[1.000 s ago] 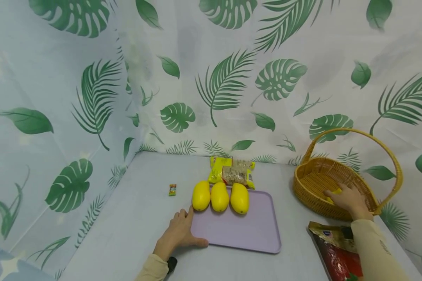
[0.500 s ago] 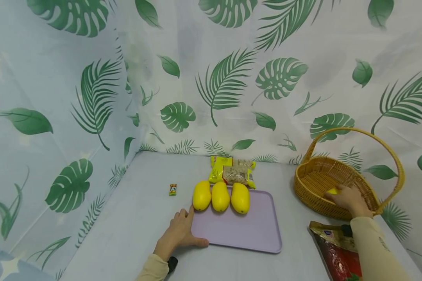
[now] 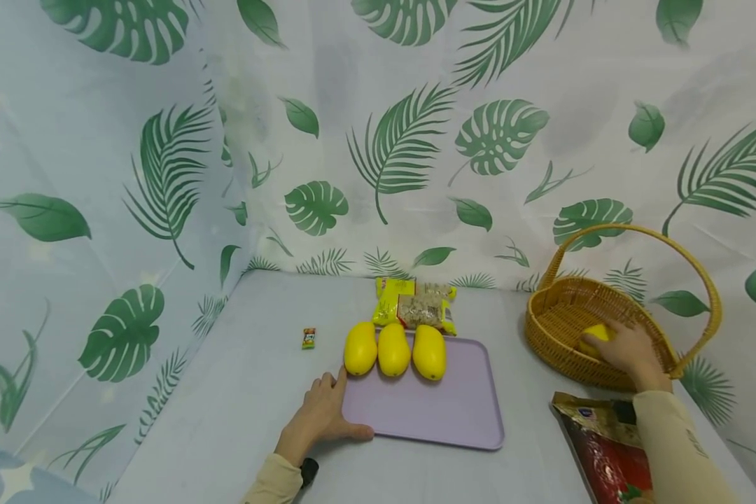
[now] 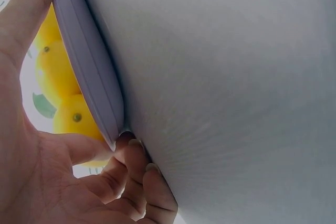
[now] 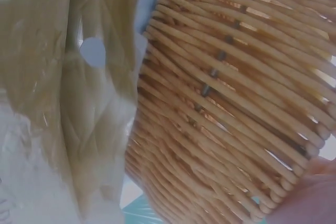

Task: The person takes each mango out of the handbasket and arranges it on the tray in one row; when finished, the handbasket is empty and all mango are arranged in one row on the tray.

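Spread around the lower left corner of the lilac tray [image 3: 431, 416], my left hand [image 3: 321, 413] touches its side with the index finger and its front edge with the thumb. In the left wrist view the other fingertips bend against the tray's rim [image 4: 97, 72]. Three yellow mangoes [image 3: 393, 350] lie side by side along the back of that tray. My right hand [image 3: 630, 350] reaches into a wicker basket [image 3: 551, 336] and grips a yellow mango [image 3: 595, 332], partly covered by the fingers. In the right wrist view the basket's woven wall [image 5: 226, 87] hides most of the hand.
Yellow packets [image 3: 416, 304] with clear windows lie behind the mangoes. A small wrapped sweet [image 3: 309, 339] sits left of the tray. Below the basket lies a red and gold pouch [image 3: 598, 434], partly under the right forearm. The basket's handle [image 3: 655, 238] arches high over it.
My right hand has tilted or lifted the mango inside the basket, so more of its yellow side shows now. The left hand, tray and three mangoes have kept their places.
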`<action>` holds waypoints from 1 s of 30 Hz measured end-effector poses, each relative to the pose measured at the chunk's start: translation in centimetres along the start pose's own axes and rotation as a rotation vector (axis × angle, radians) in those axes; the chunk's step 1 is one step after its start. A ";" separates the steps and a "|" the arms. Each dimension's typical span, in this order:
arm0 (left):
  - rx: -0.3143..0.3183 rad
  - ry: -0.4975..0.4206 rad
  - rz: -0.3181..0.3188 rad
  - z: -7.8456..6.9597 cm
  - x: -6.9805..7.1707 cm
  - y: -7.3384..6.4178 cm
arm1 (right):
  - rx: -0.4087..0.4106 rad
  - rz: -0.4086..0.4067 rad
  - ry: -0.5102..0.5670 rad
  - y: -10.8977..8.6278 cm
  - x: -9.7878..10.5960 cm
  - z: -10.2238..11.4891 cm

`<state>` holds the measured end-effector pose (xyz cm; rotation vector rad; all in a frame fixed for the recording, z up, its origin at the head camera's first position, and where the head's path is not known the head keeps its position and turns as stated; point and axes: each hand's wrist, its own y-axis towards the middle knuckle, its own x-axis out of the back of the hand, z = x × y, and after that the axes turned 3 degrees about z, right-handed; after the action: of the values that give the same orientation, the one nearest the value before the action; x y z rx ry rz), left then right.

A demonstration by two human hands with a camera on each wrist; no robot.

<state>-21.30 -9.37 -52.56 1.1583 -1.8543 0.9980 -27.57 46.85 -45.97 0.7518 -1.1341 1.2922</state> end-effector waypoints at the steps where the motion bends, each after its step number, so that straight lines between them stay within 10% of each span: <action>1: 0.001 -0.002 -0.001 0.0 0.0 0.0 | 0.004 -0.012 0.001 -0.1 0.1 0.1; 30: 0.007 0.000 0.004 -0.2 0.0 0.0 | 0.250 -0.152 0.161 -3.7 0.4 9.6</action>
<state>-21.26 -9.22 -52.47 1.1592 -1.8554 1.0075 -26.07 37.48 -42.02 0.8829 -0.7807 1.3535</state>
